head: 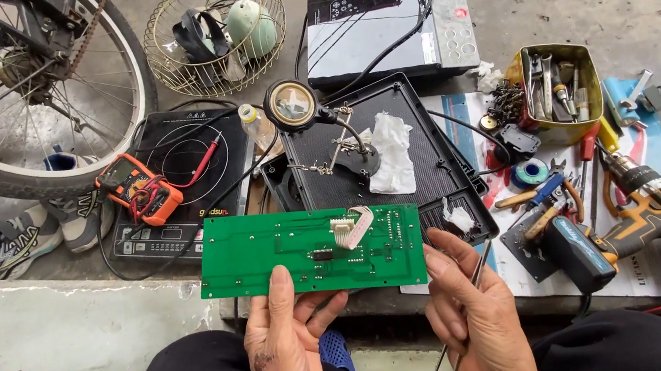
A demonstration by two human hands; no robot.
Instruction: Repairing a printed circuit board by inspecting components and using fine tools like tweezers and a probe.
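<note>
A long green circuit board [272,253] with a white ribbon connector [349,228] is held flat in front of me. My left hand [286,345] grips its lower edge, thumb on top. My right hand [470,310] pinches the board's right end and also holds a thin metal rod [479,264] against the palm. Just beyond the board lies a black plastic casing [425,151] with a magnifier stand [293,106] and crumpled white tissue [391,150] on it.
An orange multimeter [138,189] rests on a black induction cooker [183,184] at left. A bicycle wheel [26,95], a fan guard [216,34] and shoes [9,240] lie behind. At right are a yellow tin of tools [562,96], pliers [544,192] and an orange cordless drill [653,213].
</note>
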